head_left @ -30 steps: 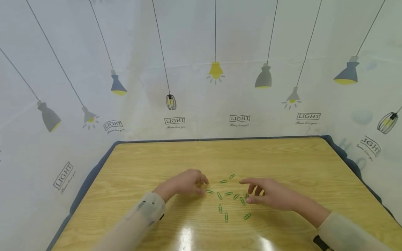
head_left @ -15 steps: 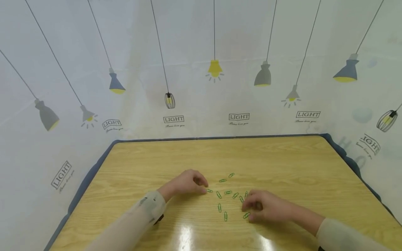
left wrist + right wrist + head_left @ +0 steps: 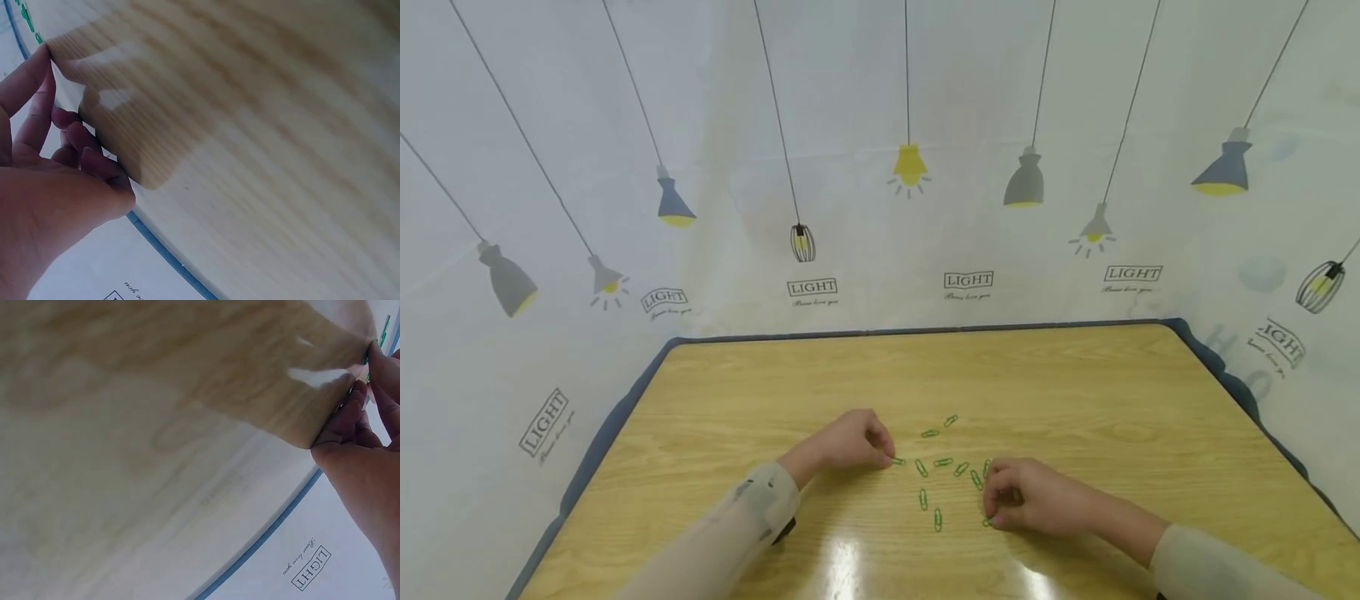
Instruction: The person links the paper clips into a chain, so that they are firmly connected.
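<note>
My left hand [image 3: 853, 439] pinches the left end of a green paper clip [image 3: 899, 462] between thumb and index finger, low at the wooden table. In the left wrist view that clip [image 3: 39, 37] sticks out past the fingertips, and the other fingers are curled. My right hand [image 3: 1037, 497] pinches another green paper clip [image 3: 987, 522] at the near right of the group; most of it is hidden behind the fingers. Between the hands lie several loose green paper clips, one upright-lying clip [image 3: 937, 519] nearest me and two farther back, including a slanted clip [image 3: 951, 420].
The wooden table [image 3: 760, 375] has a dark blue edge [image 3: 865, 333]. White sheeting [image 3: 865, 250] printed with lamps and the word LIGHT rises behind it and at both sides. Bright reflections show on the table's near part.
My right hand has come down and nearer, from above the right clips to the near right clip, and its fingers have closed on it. The left fingers have closed on the leftmost clip.
</note>
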Motion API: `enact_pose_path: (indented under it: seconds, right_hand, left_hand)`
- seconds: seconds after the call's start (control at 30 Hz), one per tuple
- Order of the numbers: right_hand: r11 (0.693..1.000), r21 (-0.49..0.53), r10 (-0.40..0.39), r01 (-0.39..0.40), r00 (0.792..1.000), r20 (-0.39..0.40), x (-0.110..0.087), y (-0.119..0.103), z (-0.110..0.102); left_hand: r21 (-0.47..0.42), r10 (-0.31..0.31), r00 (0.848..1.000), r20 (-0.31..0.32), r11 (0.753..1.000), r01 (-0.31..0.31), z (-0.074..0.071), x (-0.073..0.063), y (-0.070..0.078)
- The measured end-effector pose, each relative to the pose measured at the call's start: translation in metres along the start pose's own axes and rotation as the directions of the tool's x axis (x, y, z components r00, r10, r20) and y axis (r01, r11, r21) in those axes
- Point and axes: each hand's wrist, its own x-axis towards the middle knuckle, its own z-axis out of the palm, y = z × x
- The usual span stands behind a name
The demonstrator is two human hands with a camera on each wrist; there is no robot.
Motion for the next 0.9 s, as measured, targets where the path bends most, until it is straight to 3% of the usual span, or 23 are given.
enact_pose_path:
  seconds: [0.2,0.33,0.43,0.7,0.9]
  right_hand:
    - [1.000,0.001,-0.004,0.004,1.000,-0.011,0.002,0.002,0.003]
    - [0.996,0.072,0.053,-0.052,0.998,-0.017,0.002,0.000,0.000]
    - [0.985,0.144,0.101,-0.093,0.993,-0.053,0.004,-0.002,-0.005]
    - [0.978,0.180,0.136,-0.106,0.977,-0.165,0.010,-0.004,-0.022]
    - [0.930,0.345,0.206,-0.127,0.957,-0.205,0.017,-0.013,-0.036]
  left_hand:
    - [0.041,0.070,0.997,0.043,0.997,-0.072,0.000,0.001,-0.003]
    - [0.066,0.041,0.997,0.062,0.997,-0.045,-0.004,-0.001,-0.001]
    - [0.049,-0.005,0.999,0.040,0.999,0.003,-0.010,-0.003,0.002]
    - [-0.098,-0.110,0.992,-0.061,0.990,0.104,-0.021,-0.006,0.000]
    - [-0.207,-0.101,0.990,-0.103,0.975,0.078,-0.025,-0.005,0.002]
